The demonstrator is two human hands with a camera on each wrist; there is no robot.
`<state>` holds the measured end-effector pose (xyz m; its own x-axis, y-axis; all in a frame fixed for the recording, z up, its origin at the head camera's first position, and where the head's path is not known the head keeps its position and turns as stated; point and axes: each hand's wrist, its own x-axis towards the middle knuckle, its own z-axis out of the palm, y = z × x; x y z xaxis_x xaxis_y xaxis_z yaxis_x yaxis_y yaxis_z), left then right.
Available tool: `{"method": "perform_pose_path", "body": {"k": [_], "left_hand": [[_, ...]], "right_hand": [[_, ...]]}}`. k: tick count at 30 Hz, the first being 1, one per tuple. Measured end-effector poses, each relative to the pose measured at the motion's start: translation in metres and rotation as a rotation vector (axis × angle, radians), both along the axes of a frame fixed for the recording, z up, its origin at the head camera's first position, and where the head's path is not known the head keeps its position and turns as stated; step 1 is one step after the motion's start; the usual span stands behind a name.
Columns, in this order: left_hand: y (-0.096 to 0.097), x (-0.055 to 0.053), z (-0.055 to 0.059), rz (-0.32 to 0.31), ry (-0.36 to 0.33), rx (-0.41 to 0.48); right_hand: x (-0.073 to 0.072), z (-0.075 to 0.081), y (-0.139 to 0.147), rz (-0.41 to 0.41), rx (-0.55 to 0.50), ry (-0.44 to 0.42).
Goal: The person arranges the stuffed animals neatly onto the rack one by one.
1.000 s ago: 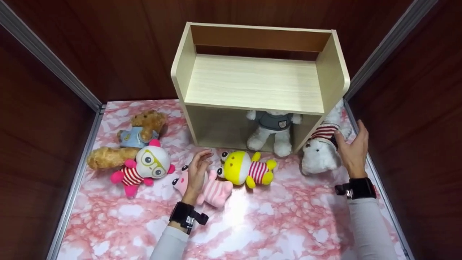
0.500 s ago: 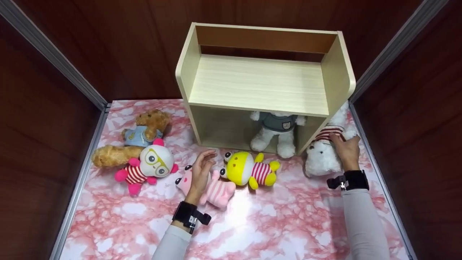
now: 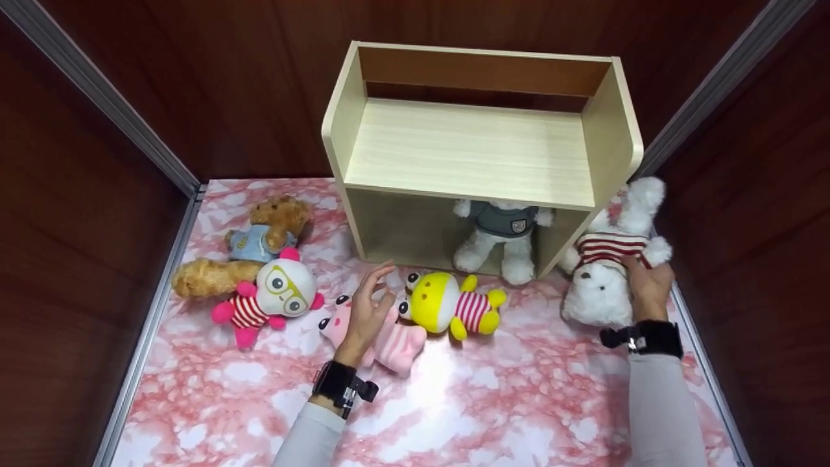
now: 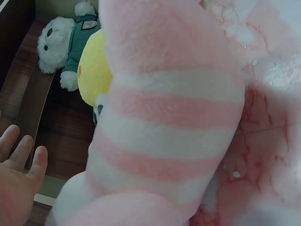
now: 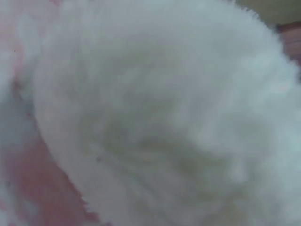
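Observation:
My right hand (image 3: 652, 290) grips a white plush bear (image 3: 598, 297) in a red-and-white striped top at its body. It lies head toward me beside the cabinet's right side, one leg raised against the wall. Its white fur (image 5: 164, 94) fills the right wrist view, blurred, and hides the fingers there. My left hand (image 3: 368, 318) hovers with relaxed fingers over a pink striped plush toy (image 3: 402, 347). In the left wrist view that pink toy (image 4: 164, 127) looms large, with loose fingers (image 4: 37, 165) apart from it. Beside it lies a yellow plush toy (image 3: 433, 301) in a striped shirt.
A pale wooden cabinet (image 3: 473, 146) with an upper shelf stands at the back. In its lower compartment sits a white plush in a grey-green sweater (image 3: 502, 220). To the left lie a brown bear (image 3: 279, 217) in blue and a pink-and-white panda (image 3: 285, 292). Dark walls enclose the sides.
My right hand has come down onto the striped-top white bear, taken hold of it and shifted it slightly, its leg now raised. The left hand has stayed over the pink toy.

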<state>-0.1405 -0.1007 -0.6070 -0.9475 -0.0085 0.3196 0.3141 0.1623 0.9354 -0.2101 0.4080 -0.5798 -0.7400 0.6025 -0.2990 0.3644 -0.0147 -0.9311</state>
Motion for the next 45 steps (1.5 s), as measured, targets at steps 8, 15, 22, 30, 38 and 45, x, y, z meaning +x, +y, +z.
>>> {"method": "perform_pose_path", "body": {"k": [8, 15, 22, 30, 38, 45], "left_hand": [[0.004, -0.002, 0.009, -0.025, 0.108, -0.038], [0.013, 0.006, 0.036, -0.060, 0.096, -0.020], [0.017, 0.012, 0.062, -0.126, 0.125, 0.004], [0.030, -0.003, 0.067, -0.256, 0.169, 0.079], [0.043, -0.006, 0.084, -0.300, 0.219, 0.080], [0.060, -0.012, 0.104, -0.340, 0.247, 0.065]], "right_hand": [[0.037, 0.043, 0.006, -0.171, -0.263, 0.370], [0.062, 0.080, -0.001, -0.223, -0.522, 0.767], [0.070, 0.112, -0.037, -0.072, -0.502, 1.019], [0.069, 0.126, -0.082, 0.081, -0.528, 1.100], [0.086, 0.127, -0.102, 0.189, -0.529, 1.177], [0.084, 0.134, -0.140, 0.323, -0.393, 1.075]]}}
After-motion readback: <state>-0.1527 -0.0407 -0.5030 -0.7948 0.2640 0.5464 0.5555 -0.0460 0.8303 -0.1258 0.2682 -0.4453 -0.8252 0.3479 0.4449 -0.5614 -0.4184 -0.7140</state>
